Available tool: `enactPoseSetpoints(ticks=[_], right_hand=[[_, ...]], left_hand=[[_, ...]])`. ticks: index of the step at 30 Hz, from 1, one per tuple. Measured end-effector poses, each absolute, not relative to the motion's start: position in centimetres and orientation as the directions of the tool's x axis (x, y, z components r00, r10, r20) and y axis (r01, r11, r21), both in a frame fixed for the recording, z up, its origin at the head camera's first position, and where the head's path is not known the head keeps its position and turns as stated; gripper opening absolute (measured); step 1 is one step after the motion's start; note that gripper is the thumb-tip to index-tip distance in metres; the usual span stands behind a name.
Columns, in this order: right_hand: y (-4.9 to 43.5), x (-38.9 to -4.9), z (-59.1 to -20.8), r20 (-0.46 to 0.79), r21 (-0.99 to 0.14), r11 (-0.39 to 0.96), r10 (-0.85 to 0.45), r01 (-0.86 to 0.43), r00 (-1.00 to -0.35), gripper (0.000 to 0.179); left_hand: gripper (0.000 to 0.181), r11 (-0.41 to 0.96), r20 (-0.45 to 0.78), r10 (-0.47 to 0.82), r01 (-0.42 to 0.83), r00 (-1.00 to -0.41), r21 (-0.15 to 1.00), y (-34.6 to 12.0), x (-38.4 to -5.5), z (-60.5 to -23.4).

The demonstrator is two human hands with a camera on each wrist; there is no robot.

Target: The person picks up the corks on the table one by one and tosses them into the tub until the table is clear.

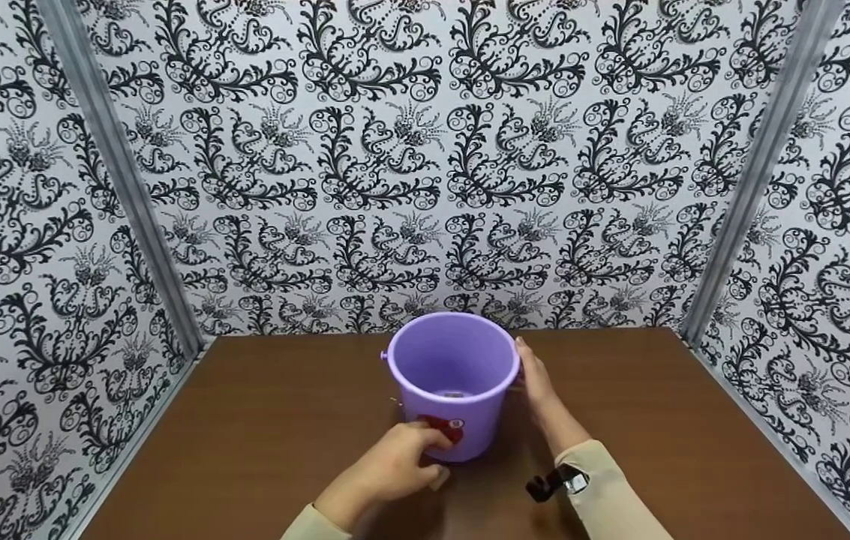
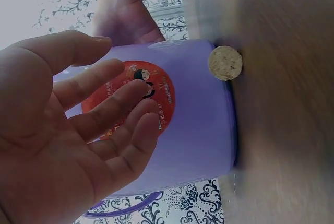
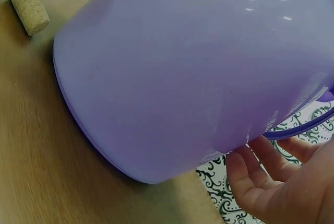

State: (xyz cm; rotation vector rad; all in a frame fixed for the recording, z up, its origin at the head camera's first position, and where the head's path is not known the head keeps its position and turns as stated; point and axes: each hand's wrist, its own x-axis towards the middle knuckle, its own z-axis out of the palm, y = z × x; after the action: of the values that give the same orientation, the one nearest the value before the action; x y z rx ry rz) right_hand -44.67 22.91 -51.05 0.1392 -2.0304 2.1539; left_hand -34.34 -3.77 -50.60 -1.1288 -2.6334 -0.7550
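A purple plastic bucket (image 1: 455,409) stands upright on the brown table, a red sticker (image 2: 167,91) on its front. In the head view my left hand (image 1: 398,461) is in front of it, palm toward the bucket. Its fingers are loosely bent with nothing between them. Just below that hand a cork stopper (image 1: 440,478) stands on the table close to the bucket's base; the left wrist view shows its round end. My right hand (image 1: 537,379) rests against the bucket's right side, fingertips touching the wall near the purple handle (image 3: 305,126).
A small object (image 1: 454,394) shows on the bucket's floor, too small to identify. Patterned black-and-white walls (image 1: 409,150) with grey metal posts (image 1: 124,172) enclose the back and sides of the table (image 1: 267,420).
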Motion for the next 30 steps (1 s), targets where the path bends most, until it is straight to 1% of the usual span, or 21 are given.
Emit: enactPoseSetpoints(ticks=[11,21,24,30], right_hand=[[22.7,-44.6,-51.7,0.173,-0.983,-0.056,0.059,-0.176,-0.983,0.062],[22.8,-44.7,-51.2,0.194,-0.980,-0.031,0.074,-0.197,-0.978,0.063],[22.9,-44.7,-51.0,0.190,-0.981,-0.022,0.077,-0.192,-0.979,0.064],[22.8,-44.8,-51.0,0.173,-0.984,-0.036,0.076,-0.177,-0.982,0.064]], left_hand=[[0.025,0.598,0.312,0.630,0.700,-0.711,0.390,-4.0,-34.1,-52.0],[0.023,0.622,0.285,0.622,0.682,-0.729,0.385,-4.1,-34.5,-51.7],[0.020,0.616,0.290,0.633,0.694,-0.718,0.373,-4.1,-34.6,-51.8],[0.012,0.588,0.303,0.677,0.740,-0.671,0.326,-3.8,-34.7,-52.5]])
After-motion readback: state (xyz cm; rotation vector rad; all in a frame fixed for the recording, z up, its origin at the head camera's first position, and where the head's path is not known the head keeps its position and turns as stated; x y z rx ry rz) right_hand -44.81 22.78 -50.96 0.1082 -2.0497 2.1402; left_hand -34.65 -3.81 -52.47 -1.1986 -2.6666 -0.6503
